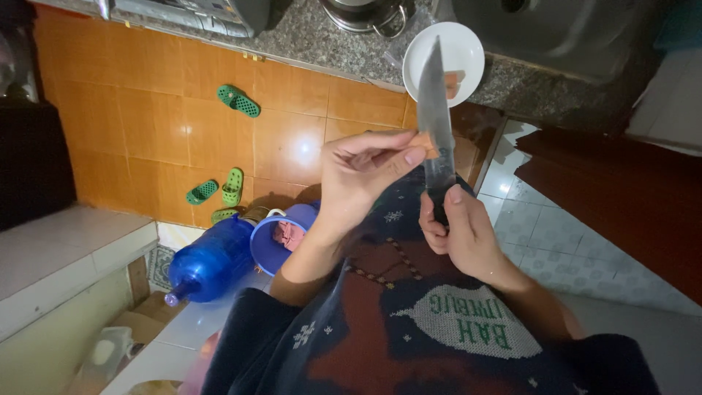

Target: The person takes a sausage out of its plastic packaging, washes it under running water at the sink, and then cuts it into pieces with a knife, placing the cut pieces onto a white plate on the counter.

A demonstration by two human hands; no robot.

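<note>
Head view: the left hand is pinching a small orange-pink food piece against the long steel knife, whose handle the right hand is gripping, fingers curled. Short, controlled strokes suit best. The round white plate on the speckled granite counter is holding similar pieces.

A speckled stone counter carries a white plate at its edge, just beside the steel sink. A steel pot stands near the plate, with a grey appliance farther along from it.
</note>
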